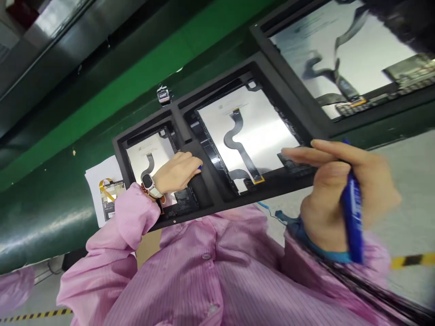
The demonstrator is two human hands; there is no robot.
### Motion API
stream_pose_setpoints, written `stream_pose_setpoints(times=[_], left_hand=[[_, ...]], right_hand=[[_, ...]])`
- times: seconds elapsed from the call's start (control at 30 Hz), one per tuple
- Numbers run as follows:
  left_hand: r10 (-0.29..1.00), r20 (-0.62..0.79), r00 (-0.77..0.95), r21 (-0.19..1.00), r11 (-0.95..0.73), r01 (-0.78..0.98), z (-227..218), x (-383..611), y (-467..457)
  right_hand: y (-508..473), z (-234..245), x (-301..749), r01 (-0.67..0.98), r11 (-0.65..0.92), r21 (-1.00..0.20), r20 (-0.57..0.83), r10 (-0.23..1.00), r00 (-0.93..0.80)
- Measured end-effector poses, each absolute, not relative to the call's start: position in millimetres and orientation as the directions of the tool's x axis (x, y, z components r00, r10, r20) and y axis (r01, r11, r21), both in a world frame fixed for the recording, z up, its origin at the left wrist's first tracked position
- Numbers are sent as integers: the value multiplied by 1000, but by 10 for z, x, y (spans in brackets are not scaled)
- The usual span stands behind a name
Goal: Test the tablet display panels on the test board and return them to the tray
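Note:
My right hand [335,194] holds a blue marker [353,215], tucked between thumb and fingers, with the forefinger stretched over the near right corner of a display panel [251,131]. That panel has a silvery back and a dark curved ribbon cable [233,138], and lies in a black foam tray [217,199]. My left hand [178,172] is closed over the tray's divider, between this panel and a second panel [158,147] that the hand and wrist partly cover. A small blue bit shows at its fingertips; what it belongs to is hidden.
Another black tray [306,99] with a panel and dark cables lies at the upper right. On the green bench [50,203] at left, a small circuit part [112,197] rests on white paper [97,181]. A small metal-and-black object [163,95] stands behind the tray.

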State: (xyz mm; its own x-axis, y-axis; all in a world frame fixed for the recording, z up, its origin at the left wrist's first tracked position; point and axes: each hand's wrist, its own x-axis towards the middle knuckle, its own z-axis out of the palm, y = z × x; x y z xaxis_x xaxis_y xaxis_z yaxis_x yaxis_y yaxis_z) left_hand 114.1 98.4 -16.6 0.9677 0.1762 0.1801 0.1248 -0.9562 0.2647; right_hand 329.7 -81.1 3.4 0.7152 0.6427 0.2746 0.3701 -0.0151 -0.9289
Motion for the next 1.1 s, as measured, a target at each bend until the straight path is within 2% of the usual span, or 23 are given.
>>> stream_pose_setpoints(times=[0.1,0.2,0.37,0.6,0.77,0.83,0.97,1.1], left_hand=[[189,191,963,266,-954,135,-178,1149,972],[245,232,941,263,-948,181,-143,1168,933],[309,204,929,296,-924,243,-132,1250,845],[319,229,920,312,-919,241,-126,1263,818],[263,254,931,285,-940,188,-132,1261,816],[258,239,936,284,-940,187,-141,1262,809],[238,226,945,265,-948,175,-148,1260,797],[232,197,952,180,-964,198,-107,1277,790]], right_hand=[[-827,-2,3612,680,-263,-685,257,785,563],[-755,-99,3791,762,-314,-566,158,866,474],[-577,-182,3783,833,-325,-448,174,882,438],[-466,-142,3725,791,-311,-528,144,885,444],[-382,-150,3606,838,-363,-406,127,886,446],[-345,-164,3602,825,-380,-418,119,878,464],[-315,-123,3723,720,-390,-574,47,862,505],[-358,58,3866,486,-418,-767,-90,821,564]])
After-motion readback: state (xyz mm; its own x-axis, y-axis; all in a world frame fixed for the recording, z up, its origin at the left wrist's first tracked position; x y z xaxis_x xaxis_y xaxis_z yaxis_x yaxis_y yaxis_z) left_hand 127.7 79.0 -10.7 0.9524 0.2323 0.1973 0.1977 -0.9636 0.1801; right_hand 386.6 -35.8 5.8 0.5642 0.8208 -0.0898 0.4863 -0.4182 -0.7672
